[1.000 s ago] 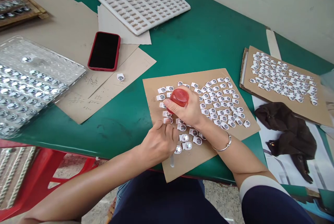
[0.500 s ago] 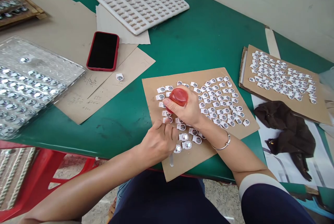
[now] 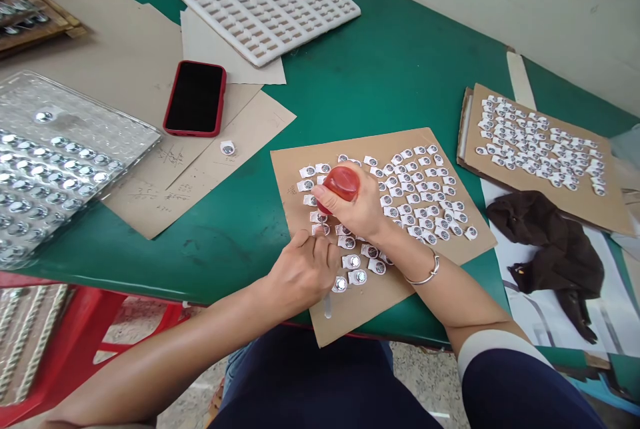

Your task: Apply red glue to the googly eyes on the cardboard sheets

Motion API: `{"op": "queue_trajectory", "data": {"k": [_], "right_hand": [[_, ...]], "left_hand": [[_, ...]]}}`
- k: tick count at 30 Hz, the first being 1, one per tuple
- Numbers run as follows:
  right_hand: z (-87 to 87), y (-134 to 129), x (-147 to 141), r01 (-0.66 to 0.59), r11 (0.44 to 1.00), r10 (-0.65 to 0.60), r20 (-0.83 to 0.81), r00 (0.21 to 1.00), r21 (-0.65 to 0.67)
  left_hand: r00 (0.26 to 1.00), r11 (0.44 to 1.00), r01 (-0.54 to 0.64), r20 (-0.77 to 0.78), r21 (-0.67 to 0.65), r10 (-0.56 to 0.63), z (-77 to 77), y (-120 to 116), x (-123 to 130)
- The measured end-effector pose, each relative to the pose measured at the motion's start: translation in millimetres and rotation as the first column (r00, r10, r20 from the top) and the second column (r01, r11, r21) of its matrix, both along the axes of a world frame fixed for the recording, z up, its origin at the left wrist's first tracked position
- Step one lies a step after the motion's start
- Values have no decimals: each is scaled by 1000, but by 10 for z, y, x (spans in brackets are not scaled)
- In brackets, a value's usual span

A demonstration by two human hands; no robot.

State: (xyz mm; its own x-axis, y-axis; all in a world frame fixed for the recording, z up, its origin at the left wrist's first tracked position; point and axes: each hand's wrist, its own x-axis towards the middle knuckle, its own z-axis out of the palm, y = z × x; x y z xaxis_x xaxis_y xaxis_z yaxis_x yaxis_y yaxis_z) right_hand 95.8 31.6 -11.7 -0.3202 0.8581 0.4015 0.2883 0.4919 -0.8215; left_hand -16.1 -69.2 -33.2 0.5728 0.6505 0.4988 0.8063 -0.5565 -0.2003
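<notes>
Over cardboard, hands, right gripping red object, faint handwriting on paper

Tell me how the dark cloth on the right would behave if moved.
The dark cloth would probably sag when lifted, as it lies in soft, uneven folds. Pushed, it might bunch rather than roll, having no firm, round shape.

Green flat table is logged; rectangular brown cardboard sheet is dotted with small white tabs, dark-ringed. Rounded red object, flat grey strip, crumpled dark-brown cloth are tagged.
</notes>
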Motion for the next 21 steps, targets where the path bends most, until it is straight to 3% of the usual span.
{"op": "queue_trajectory", "data": {"k": [12, 21], "right_hand": [[-22, 9, 6, -9, 998, 8, -17, 1000, -65], [-26, 21, 7, 15, 1000, -16, -19, 1000, -25]], "left_hand": [[1000, 1000, 13, -5, -29, -13, 11, -4, -5], [1000, 999, 17, -10, -42, -17, 14, -8, -19]]}}
